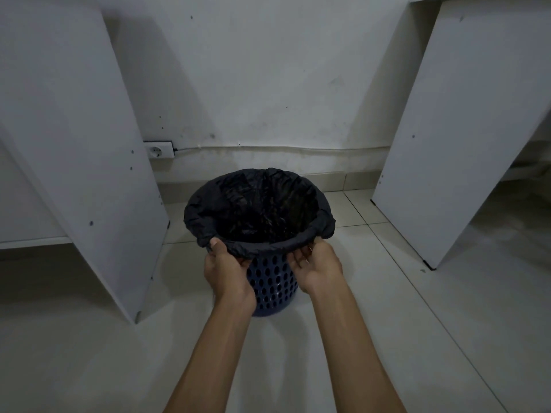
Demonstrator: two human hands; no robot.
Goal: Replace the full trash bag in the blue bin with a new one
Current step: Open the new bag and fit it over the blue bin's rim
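Hands first: your left hand (226, 265) sits at about 7 o'clock on the rim of the blue bin (269, 289), its thumb up over the folded hem of the black trash bag (259, 210) and its fingers (243, 261) tucked beneath the overhang, so it appears to pinch the plastic against the rim. Your right hand (316, 263) is at about 5 o'clock, palm turned up, fingers (298, 257) loosely curled just under the hem; whether they are pinching the bag or only touching it you cannot tell from this angle. The bin stands upright on the tiled floor (387, 308), straight ahead at 12 o'clock from you, near the back wall (268, 84) and between two leaning white boards (74, 144). Its long axis runs vertically, and the bag's mouth is stretched around the whole rim, with bunched slack at 3 and 9 o'clock. What the next move turns on is that the hem lies directly above both sets of fingers, folded down over the outside. Judging by that, freeing it means pushing upward and inward from below, and both hands are equally near, though the far edge at 12 o'clock is beyond easy reach until you work round the sides.
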